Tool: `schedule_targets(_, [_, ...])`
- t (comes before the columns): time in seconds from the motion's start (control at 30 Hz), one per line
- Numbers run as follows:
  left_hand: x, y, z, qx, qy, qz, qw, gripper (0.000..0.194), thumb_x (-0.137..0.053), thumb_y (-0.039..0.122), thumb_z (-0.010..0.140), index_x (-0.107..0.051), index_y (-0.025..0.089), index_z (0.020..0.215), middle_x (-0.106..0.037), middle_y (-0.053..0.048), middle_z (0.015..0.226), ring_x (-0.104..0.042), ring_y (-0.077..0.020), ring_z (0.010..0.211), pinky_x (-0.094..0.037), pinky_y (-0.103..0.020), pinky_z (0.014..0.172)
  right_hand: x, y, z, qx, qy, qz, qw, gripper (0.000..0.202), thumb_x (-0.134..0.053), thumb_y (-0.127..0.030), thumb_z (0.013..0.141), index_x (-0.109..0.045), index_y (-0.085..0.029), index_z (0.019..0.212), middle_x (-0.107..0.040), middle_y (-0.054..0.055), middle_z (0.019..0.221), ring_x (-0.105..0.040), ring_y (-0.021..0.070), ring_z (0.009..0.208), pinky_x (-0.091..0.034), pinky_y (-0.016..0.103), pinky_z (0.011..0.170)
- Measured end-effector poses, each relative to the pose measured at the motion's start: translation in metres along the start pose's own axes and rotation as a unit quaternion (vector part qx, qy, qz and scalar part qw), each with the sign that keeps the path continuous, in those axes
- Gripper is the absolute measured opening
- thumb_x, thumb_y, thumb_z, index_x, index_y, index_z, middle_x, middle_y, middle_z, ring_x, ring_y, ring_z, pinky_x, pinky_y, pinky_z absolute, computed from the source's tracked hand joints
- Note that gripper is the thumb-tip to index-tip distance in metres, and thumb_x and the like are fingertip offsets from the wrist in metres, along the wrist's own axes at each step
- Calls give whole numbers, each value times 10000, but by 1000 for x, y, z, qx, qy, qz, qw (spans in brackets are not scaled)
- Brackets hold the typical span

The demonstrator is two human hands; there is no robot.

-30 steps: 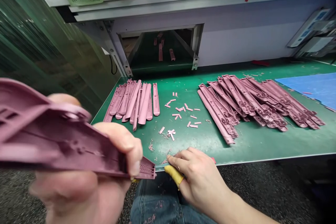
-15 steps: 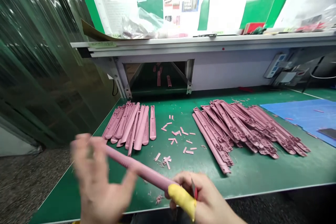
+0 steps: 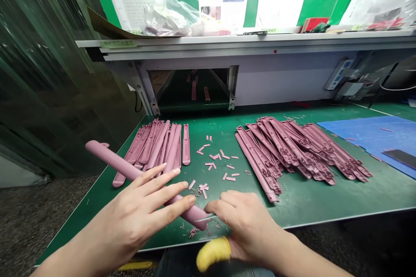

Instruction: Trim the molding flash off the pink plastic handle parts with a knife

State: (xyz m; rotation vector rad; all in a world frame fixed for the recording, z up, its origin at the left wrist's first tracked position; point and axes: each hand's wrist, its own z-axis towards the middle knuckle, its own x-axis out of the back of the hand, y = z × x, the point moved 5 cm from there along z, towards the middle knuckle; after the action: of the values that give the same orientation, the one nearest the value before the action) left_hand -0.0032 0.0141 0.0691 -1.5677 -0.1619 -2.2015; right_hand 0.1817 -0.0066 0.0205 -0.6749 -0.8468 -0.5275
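Note:
A long pink plastic piece (image 3: 112, 159) with a rounded end slants across the front left of the bench, over the bench edge. My left hand (image 3: 139, 207) grips it from above, fingers laid across it and the thumb hidden beneath. At the piece's near end is my right hand (image 3: 243, 220), closed around a small knife (image 3: 209, 217); only its thin blade shows, against the pink end. A yellow finger cot (image 3: 212, 253) covers the right thumb. Pink shavings (image 3: 193, 233) lie below the blade.
Similar pink pieces lie in a left pile (image 3: 156, 143) and a larger right pile (image 3: 286, 147). Small pink scraps (image 3: 212, 156) are scattered between them. Behind stands a chute opening (image 3: 191, 106) under a shelf (image 3: 195, 47). A blue mat (image 3: 367, 127) holds a dark phone-like object (image 3: 401, 157).
My left hand has come right and down onto the pink piece. My right hand has let go of its end and brought the blade against it. The view has shifted slightly.

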Motion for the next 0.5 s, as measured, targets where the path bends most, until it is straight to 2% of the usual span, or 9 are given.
schedule_targets(0.07, [5,4,5,-13,-2,1,1000,430,-357,82,920,-556,264,1255,-607,-4,1290,-392,-211,1325,-215,-457,1140,-2,-4,6,25,25,-64,997,621,-341,-724,845,-613,-174,748,-543,7,579,-441,132,512,-198,281,490])
schedule_targets(0.13, [8,7,8,-12,10,-7,1000,446,-331,76,920,-560,275,1246,-643,6,1236,-426,-202,1300,-213,-448,1141,-2,-6,10,48,30,-90,994,556,-372,-637,900,-564,-172,662,-524,-2,558,-401,118,492,-166,286,487])
schedule_targets(0.3, [3,8,-7,31,22,-9,999,444,-333,139,931,-522,289,1303,-673,-24,1171,-534,-220,1190,-320,-434,1086,3,-9,8,89,47,-96,990,441,-425,-468,956,-492,-175,632,-483,-20,549,-334,109,485,-154,286,496])
schedule_targets(0.4, [-2,13,-18,43,52,0,998,455,-410,144,905,-497,247,1339,-686,-61,1138,-618,-220,1055,-489,-351,921,5,-10,4,87,59,-93,990,441,-341,-380,995,-493,-176,635,-463,-11,544,-313,124,490,-175,292,497])
schedule_targets(0.5, [-6,22,-21,61,94,-9,994,567,-556,136,826,-447,219,1375,-717,-60,1075,-681,-199,923,-566,-262,763,8,-11,3,76,71,-90,991,495,-226,-333,1014,-506,-177,635,-457,4,545,-314,137,499,-200,296,492])
